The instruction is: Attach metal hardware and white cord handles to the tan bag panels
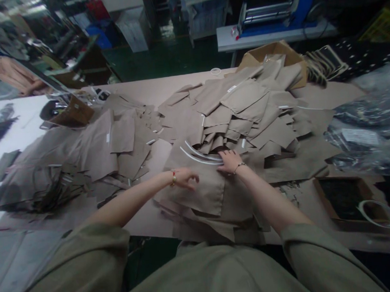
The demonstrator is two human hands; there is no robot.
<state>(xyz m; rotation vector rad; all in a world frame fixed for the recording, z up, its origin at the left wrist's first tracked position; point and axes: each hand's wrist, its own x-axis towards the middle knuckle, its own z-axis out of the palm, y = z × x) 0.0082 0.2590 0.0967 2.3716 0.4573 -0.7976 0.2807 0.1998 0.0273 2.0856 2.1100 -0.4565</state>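
Observation:
A taupe fabric panel (206, 191) lies in front of me on a stack of similar cut pieces. Two curved white strips (195, 158) run along its far edge. My right hand (229, 161) rests on the panel at the right end of those strips, fingers spread and lying flat. Over the panel's left part is my left hand (185, 178), its fingers loosely bent and apart, with nothing seen in them. Whether its fingertips touch the cloth I cannot tell. Just beyond my right hand is a heap of overlapping taupe pieces (248, 98), some with small white strips.
More taupe pieces (92, 143) cover the table's left side. A cardboard box (297, 84) stands at the back right, with clear plastic bags (372, 130) nearer. At front right are a shallow box (343, 198) and a white roll (379, 214). Another person (15, 73) is at far left.

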